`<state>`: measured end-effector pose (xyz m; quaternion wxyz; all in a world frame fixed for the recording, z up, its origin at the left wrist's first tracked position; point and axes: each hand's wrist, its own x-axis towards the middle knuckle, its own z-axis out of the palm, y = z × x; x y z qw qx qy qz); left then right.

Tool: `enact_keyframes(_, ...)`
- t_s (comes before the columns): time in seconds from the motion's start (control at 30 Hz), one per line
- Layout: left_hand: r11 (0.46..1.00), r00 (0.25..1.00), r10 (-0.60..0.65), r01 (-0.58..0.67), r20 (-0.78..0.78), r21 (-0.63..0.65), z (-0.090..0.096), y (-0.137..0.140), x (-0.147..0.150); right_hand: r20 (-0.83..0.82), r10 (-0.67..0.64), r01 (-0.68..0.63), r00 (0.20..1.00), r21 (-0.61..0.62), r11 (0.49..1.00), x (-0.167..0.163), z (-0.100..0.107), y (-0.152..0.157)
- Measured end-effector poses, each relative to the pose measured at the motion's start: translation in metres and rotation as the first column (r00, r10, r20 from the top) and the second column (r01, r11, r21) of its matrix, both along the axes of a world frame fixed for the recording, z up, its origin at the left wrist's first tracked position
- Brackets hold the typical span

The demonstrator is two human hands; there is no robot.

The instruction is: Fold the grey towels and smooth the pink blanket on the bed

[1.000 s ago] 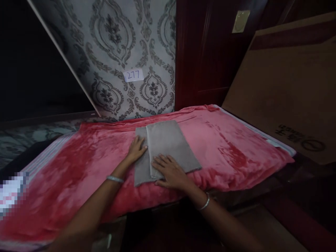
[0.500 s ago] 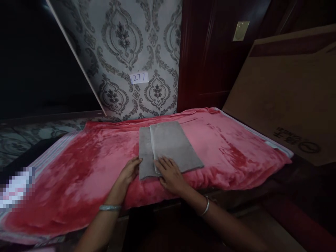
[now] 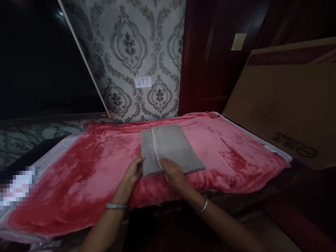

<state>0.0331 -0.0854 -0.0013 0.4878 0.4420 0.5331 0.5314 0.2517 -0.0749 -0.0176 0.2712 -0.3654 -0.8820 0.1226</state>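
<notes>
A grey towel (image 3: pixel 175 145) lies folded on the pink and red blanket, with its upper layer ending in a pale edge short of the left side. My left hand (image 3: pixel 133 170) is at the towel's left edge, fingers curled and closed on it; the thumb side is partly hidden. On the near end of the upper layer, my right hand (image 3: pixel 172 171) has its fingers bent together round the pale edge, gripping the fold. Both wrists wear silver bangles.
The plush blanket (image 3: pixel 86 189) covers a raised surface against a patterned wall (image 3: pixel 128 45). A dark screen (image 3: pixel 47 63) stands at the left. At the right leans a large cardboard box (image 3: pixel 283 105), beside a dark red door panel (image 3: pixel 204 52). A paper marked 277 (image 3: pixel 142 82) is on the wall.
My right hand has gone from lying flat with fingers spread on the towel to closing on the upper layer's edge. My left hand stays by the left edge. The view has shifted slightly.
</notes>
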Motion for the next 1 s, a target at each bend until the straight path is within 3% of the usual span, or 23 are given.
enact_keyframes(0.07, 0.999, 0.991, -0.041, 0.044, 0.125, -0.022, 0.001, -0.006, -0.003, -0.052, 0.013, -0.013, 0.999, -0.001, 1.000, 0.008, 0.008, 0.004)
enact_keyframes(0.13, 0.994, 0.983, -0.101, 0.106, 0.152, -0.022, 0.000, -0.011, -0.008, -0.104, 0.032, -0.032, 0.994, 0.001, 0.999, 0.021, 0.018, 0.006)
enact_keyframes(0.17, 0.993, 0.989, -0.116, 0.117, 0.091, -0.010, -0.003, -0.012, -0.011, -0.129, 0.044, -0.044, 0.991, 0.001, 0.999, 0.029, 0.024, 0.006)
enact_keyframes(0.23, 0.995, 0.979, -0.073, 0.085, -0.191, 0.056, -0.008, -0.010, -0.018, -0.178, 0.066, -0.068, 0.982, -0.003, 0.998, 0.047, 0.034, 0.005)
enact_keyframes(0.3, 0.986, 0.852, 0.067, 0.023, -0.519, 0.166, -0.014, -0.004, -0.025, -0.218, 0.089, -0.095, 0.972, -0.014, 0.995, 0.067, 0.042, 0.001)
enact_keyframes(0.37, 0.971, 0.649, 0.198, -0.026, -0.735, 0.239, -0.018, 0.005, -0.031, -0.251, 0.105, -0.115, 0.962, -0.025, 0.993, 0.088, 0.049, -0.006)
enact_keyframes(0.43, 0.968, 0.479, 0.245, -0.065, -0.843, 0.244, -0.018, 0.013, -0.034, -0.274, 0.120, -0.134, 0.954, -0.033, 0.990, 0.109, 0.055, -0.014)
enact_keyframes(0.53, 0.982, 0.353, 0.190, -0.044, -0.916, 0.186, -0.013, 0.022, -0.035, -0.301, 0.133, -0.154, 0.944, -0.048, 0.987, 0.140, 0.064, -0.027)
enact_keyframes(0.73, 0.971, 0.315, 0.089, 0.184, -0.945, 0.153, 0.000, 0.031, -0.044, -0.334, 0.021, -0.059, 0.942, -0.104, 0.993, 0.197, 0.083, -0.049)
enact_keyframes(1.0, 0.842, 0.316, -0.113, 0.533, -0.942, 0.078, 0.004, 0.026, -0.022, -0.444, -0.089, 0.016, 0.892, -0.167, 0.986, 0.244, 0.079, -0.062)
